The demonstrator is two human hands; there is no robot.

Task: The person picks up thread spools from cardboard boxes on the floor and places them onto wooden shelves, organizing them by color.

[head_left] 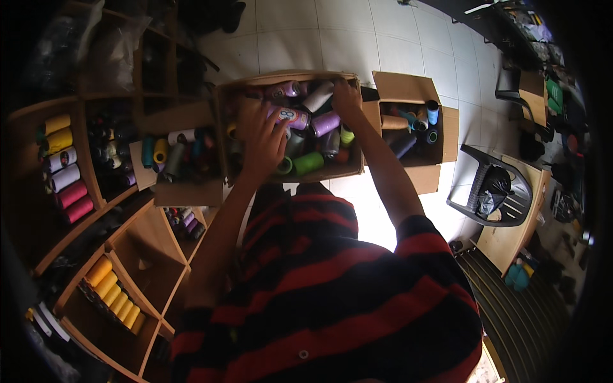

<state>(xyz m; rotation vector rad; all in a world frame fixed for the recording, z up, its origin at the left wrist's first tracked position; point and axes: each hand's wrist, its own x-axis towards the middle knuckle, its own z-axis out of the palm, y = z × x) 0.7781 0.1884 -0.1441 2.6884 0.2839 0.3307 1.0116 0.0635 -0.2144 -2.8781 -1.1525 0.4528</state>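
An open cardboard box (255, 80) full of thread spools stands in front of me. My left hand (263, 142) reaches over its left half with fingers spread, touching a purple spool (294, 117) with a printed label. At the far right corner, my right hand (347, 104) is closed with its fingers curled down; what they grip is hidden. A white spool (318, 97) lies just left of that hand, and a lilac spool (326, 124) lies below it. Nearer me in the box are a green spool (308, 164) and a yellow-green spool (347, 135).
Open boxes of spools flank this one, a right box (431, 167) and a left box (191, 193). Wooden shelves (134, 233) at left hold yellow spools (116, 299) and pink spools (75, 199). A dark plastic chair (520, 191) with a black bag (495, 190) stands at right.
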